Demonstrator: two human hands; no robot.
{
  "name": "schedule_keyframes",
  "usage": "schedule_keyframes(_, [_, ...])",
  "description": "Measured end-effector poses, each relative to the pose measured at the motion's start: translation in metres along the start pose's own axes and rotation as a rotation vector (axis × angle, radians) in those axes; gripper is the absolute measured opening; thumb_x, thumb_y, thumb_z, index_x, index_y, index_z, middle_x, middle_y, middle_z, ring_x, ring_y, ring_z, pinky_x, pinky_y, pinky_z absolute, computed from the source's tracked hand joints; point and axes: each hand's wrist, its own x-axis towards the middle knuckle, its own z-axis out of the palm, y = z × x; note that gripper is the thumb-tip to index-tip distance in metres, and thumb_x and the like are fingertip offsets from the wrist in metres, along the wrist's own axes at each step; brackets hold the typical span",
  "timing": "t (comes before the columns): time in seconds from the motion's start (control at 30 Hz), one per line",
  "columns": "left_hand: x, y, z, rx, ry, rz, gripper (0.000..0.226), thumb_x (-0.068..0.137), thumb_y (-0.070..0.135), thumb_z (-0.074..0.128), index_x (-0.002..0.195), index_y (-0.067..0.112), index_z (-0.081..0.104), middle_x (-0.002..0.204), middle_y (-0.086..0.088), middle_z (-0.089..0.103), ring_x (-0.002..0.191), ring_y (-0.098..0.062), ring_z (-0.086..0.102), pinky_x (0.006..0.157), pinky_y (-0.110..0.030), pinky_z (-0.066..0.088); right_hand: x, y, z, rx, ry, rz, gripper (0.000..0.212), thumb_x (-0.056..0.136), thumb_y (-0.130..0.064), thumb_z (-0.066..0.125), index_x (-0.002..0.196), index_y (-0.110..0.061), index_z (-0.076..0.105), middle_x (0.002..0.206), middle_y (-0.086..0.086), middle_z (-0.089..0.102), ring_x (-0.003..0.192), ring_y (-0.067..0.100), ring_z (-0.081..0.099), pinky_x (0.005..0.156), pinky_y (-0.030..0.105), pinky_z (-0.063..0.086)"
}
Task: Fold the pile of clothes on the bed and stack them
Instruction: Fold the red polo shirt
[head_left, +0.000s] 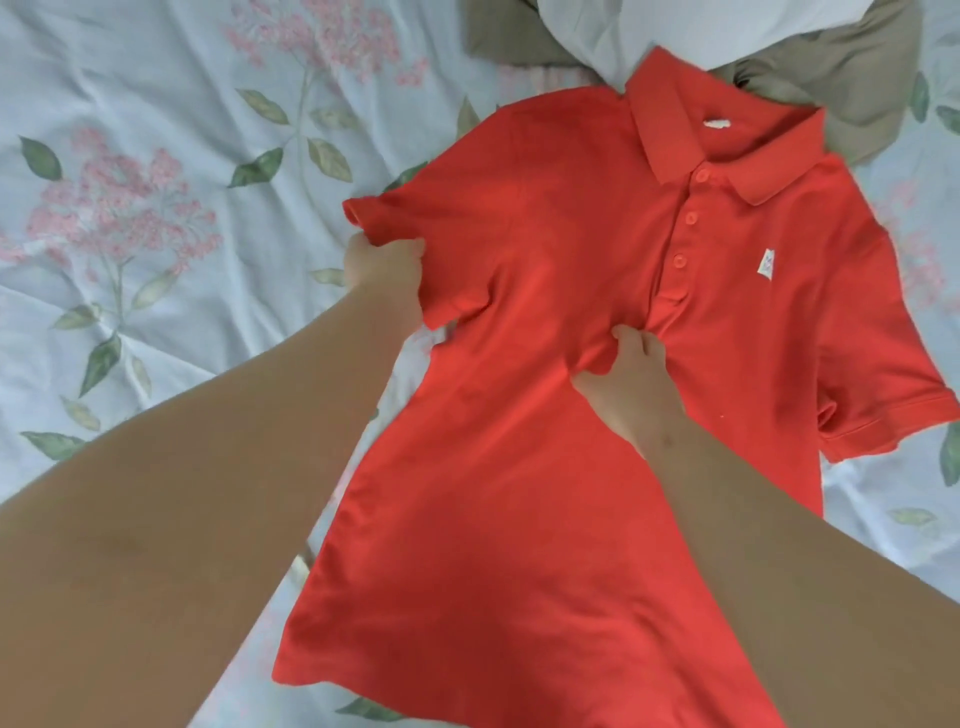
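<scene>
A red polo shirt (545, 467) lies face up on the bed, collar toward the top right, buttons and a small white chest logo showing. My left hand (382, 270) grips the shirt's left sleeve near the armpit, fabric bunched under the fingers. At the chest, just below the button placket, my right hand (631, 384) pinches a fold of cloth. Behind the collar lie a white garment (623, 31) and a tan garment (841, 78), both crumpled.
The bed is covered by a pale blue sheet (156, 260) printed with pink flowers and green leaves. It spreads to the left of the shirt and shows along the right edge.
</scene>
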Motion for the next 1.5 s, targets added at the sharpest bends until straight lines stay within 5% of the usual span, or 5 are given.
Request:
schedule_keyframes(0.6, [-0.076, 0.025, 0.046, 0.789, -0.290, 0.841, 0.065, 0.093, 0.015, 0.046, 0.149, 0.034, 0.018, 0.133, 0.008, 0.048, 0.112, -0.016, 0.052, 0.087, -0.029, 0.042, -0.013, 0.018, -0.020, 0.337, 0.194, -0.062, 0.069, 0.090, -0.017, 0.056, 0.149, -0.026, 0.022, 0.157, 0.000, 0.013, 0.140, 0.012, 0.022, 0.104, 0.019, 0.022])
schedule_keyframes(0.7, [-0.082, -0.011, 0.078, 1.300, -0.598, 0.710, 0.081, 0.091, 0.033, 0.056, 0.151, 0.031, 0.003, 0.158, 0.001, 0.010, 0.138, -0.031, 0.025, 0.108, -0.045, 0.031, -0.020, 0.044, -0.032, 0.468, 0.448, 0.014, 0.063, 0.086, -0.011, 0.057, 0.144, -0.021, 0.034, 0.147, 0.005, 0.030, 0.131, 0.022, 0.039, 0.110, 0.035, 0.031])
schedule_keyframes(1.03, [-0.096, -0.051, 0.110, 1.525, -0.408, 0.724, 0.070, 0.094, 0.055, 0.039, 0.151, 0.035, 0.004, 0.159, -0.001, -0.010, 0.146, -0.028, -0.006, 0.115, -0.051, 0.008, -0.018, 0.158, -0.079, 0.905, 0.784, 0.800, 0.067, 0.087, -0.034, 0.062, 0.141, -0.011, 0.031, 0.146, 0.012, 0.029, 0.126, 0.029, 0.040, 0.101, 0.036, 0.033])
schedule_keyframes(1.23, [-0.110, -0.069, 0.124, 1.556, -0.255, 0.847, 0.069, 0.095, 0.057, 0.031, 0.151, 0.033, -0.001, 0.159, -0.001, -0.013, 0.145, -0.028, -0.014, 0.116, -0.053, 0.000, 0.008, 0.187, -0.101, 1.286, 0.520, 0.685, 0.034, 0.079, -0.043, 0.072, 0.077, -0.014, 0.054, 0.069, -0.002, 0.050, 0.062, 0.013, 0.044, 0.056, 0.021, 0.040])
schedule_keyframes(1.5, [-0.120, -0.086, 0.139, 1.620, -0.414, 0.902, 0.072, 0.091, 0.064, 0.028, 0.149, 0.039, -0.007, 0.159, 0.002, -0.012, 0.145, -0.026, -0.014, 0.117, -0.052, 0.000, 0.032, 0.203, -0.135, 1.131, 0.810, 0.498, 0.012, 0.089, -0.020, 0.059, 0.098, -0.018, 0.050, 0.090, -0.005, 0.056, 0.073, 0.008, 0.055, 0.069, 0.021, 0.050])
